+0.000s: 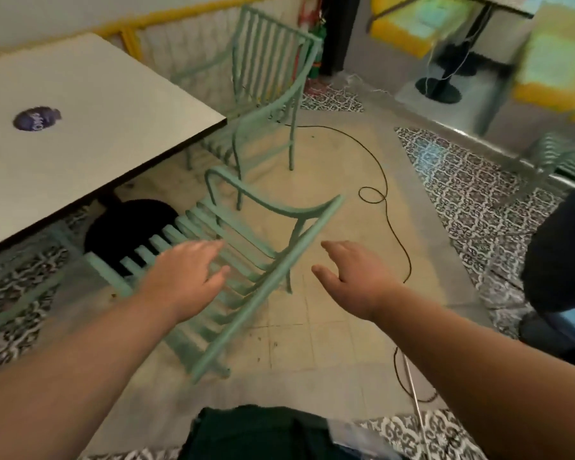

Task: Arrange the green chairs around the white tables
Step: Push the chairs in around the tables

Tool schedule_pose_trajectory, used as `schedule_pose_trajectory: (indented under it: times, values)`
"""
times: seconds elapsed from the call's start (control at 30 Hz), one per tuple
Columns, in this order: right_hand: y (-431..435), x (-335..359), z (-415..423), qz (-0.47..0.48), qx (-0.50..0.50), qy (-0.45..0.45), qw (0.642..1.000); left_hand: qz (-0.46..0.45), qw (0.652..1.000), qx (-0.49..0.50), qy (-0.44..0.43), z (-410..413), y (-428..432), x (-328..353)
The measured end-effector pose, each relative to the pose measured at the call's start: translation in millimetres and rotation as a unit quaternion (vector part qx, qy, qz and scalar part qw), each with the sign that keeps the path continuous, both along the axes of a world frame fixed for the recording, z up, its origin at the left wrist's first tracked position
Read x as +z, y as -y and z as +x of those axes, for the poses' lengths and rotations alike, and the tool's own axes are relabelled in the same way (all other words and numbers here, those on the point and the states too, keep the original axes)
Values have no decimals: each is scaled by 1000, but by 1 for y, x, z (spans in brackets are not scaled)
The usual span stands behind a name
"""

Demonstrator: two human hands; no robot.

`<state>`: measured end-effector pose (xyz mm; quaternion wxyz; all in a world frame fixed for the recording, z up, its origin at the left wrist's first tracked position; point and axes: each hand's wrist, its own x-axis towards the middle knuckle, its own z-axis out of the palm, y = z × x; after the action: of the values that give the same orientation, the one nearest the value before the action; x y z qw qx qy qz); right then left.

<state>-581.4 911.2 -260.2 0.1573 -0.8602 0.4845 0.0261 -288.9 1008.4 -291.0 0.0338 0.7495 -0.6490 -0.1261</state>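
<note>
Beside the white table (pixel 80 104) at 10 o'clock, the nearer green chair (pixel 273 283) is drawn up close, with a 2nd green chair (pixel 263 94) beyond at 12 o'clock. The left hand (pixel 186 277) is held over its back slats and the right hand (pixel 349 280) just beside its top rail, both with fingers loosely spread and nothing grasped. The reach is judged to be in hand; next the rail must be gripped and the chair squared to the table.

The near chair (pixel 268 288) and the far chair (pixel 269 48) are showing matt, green-painted metal bars, the table (pixel 97 94) is looking smooth and faintly satin white, and the floor (pixel 329 310) is showing dull, scuffed beige tiles.
</note>
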Motion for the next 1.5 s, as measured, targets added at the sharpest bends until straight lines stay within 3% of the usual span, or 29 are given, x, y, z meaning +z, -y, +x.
schedule_pose_trajectory:
  times: [0.43,0.83,1.03,1.5]
  values:
    - [106,-17,42,4,167,-22,986,14,983,180,18,1,-3,4]
    - [218,-27,53,-15,361,-28,932,1,912,409,12,-97,14,-8]
    - [209,-45,45,-10,387,-7,922,30,908,418,20,-130,7,-25]
    - [197,-103,46,-5,417,-70,906,76,895,439,19,-150,-1,-82]
